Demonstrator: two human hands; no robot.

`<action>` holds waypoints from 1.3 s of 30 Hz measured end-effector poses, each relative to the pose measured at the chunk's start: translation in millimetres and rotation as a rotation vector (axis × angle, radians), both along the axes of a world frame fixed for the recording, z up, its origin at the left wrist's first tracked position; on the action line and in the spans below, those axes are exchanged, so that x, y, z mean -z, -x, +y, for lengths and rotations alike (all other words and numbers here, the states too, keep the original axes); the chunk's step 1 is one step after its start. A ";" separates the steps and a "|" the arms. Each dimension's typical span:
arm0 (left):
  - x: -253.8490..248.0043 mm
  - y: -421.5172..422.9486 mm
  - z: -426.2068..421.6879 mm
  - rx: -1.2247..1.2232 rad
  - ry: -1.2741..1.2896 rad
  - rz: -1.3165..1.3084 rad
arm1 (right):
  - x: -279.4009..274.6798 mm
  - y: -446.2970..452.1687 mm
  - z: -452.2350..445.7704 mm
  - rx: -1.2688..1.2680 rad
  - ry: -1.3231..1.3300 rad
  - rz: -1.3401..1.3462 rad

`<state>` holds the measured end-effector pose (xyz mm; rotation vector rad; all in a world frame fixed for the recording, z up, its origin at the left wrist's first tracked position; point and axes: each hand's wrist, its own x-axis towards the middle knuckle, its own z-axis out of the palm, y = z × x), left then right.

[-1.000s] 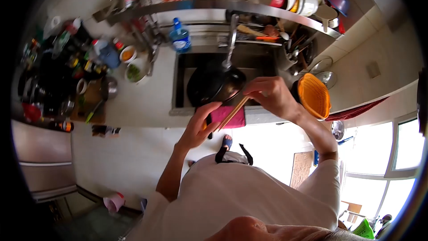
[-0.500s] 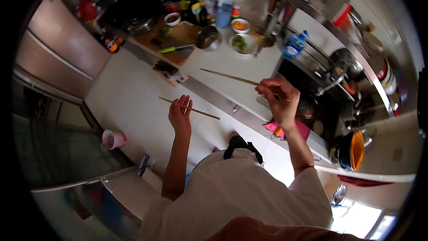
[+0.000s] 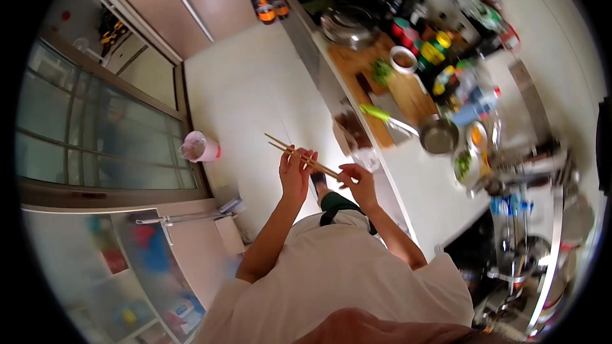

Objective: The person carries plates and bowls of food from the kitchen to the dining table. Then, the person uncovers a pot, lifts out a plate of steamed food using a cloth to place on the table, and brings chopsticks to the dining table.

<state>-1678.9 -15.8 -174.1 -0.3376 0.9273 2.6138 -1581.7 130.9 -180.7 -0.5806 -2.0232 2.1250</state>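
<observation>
A pair of wooden chopsticks [image 3: 319, 166] lies across both hands in front of my body, above the floor. My left hand [image 3: 295, 172] is closed around their middle, with the thinner ends sticking out past it to the upper left. My right hand [image 3: 359, 186] pinches the other end between thumb and fingers. The two sticks lie close together and spread slightly at the far tips.
To the right runs a counter [image 3: 414, 185] with a cutting board [image 3: 411, 95], a green-handled knife [image 3: 376, 112], a metal pot [image 3: 438, 134], bowls and bottles. A pink bin [image 3: 201, 147] stands on the floor at left, near a glass sliding door [image 3: 95, 127].
The view has swung away from the sink toward the fridge and bin. Half a second ago each hand held one chopstick, far apart; now the hands are close and the sticks are together.
</observation>
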 end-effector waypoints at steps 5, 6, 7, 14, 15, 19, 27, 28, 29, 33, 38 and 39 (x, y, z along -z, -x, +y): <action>-19.8 111.7 -6.1 -0.208 0.079 -0.032 | -25.5 147.6 -16.8 -0.608 -0.102 -0.195; -18.7 135.4 -14.0 -0.241 0.020 -0.097 | -8.3 175.0 -23.4 -0.670 -0.168 -0.060; -12.2 160.6 -25.7 -0.274 -0.044 -0.156 | -24.1 202.7 -30.2 -0.741 -0.173 -0.102; 58.8 359.2 -135.4 -0.659 -0.203 -0.291 | -27.1 388.5 -87.5 -0.951 -0.631 -0.048; 68.1 386.7 -160.1 -0.667 -0.188 -0.251 | -16.5 411.9 -94.3 -0.968 -0.683 -0.039; 150.1 477.2 -312.7 -0.835 -0.052 -0.139 | -8.2 513.8 -104.9 -1.018 -0.501 -0.054; 81.8 626.0 -292.6 -0.064 0.607 0.142 | -29.6 756.7 -176.0 -0.764 -0.110 -0.147; 41.1 649.7 -268.3 -0.044 0.225 -0.042 | -29.5 778.3 -193.6 -0.769 -0.128 -0.108; 39.7 671.4 -254.7 0.074 0.337 0.097 | -29.1 801.5 -212.5 -0.774 -0.149 -0.065; -0.4 763.0 -259.1 0.180 0.338 0.350 | -20.8 877.7 -275.3 -0.987 -0.018 -0.140; 13.3 879.4 -330.0 0.089 0.151 0.100 | -8.6 992.5 -345.0 -1.145 0.299 -0.489; 19.8 900.9 -347.9 0.028 0.103 0.100 | -7.1 1021.3 -358.4 -1.197 0.339 -0.507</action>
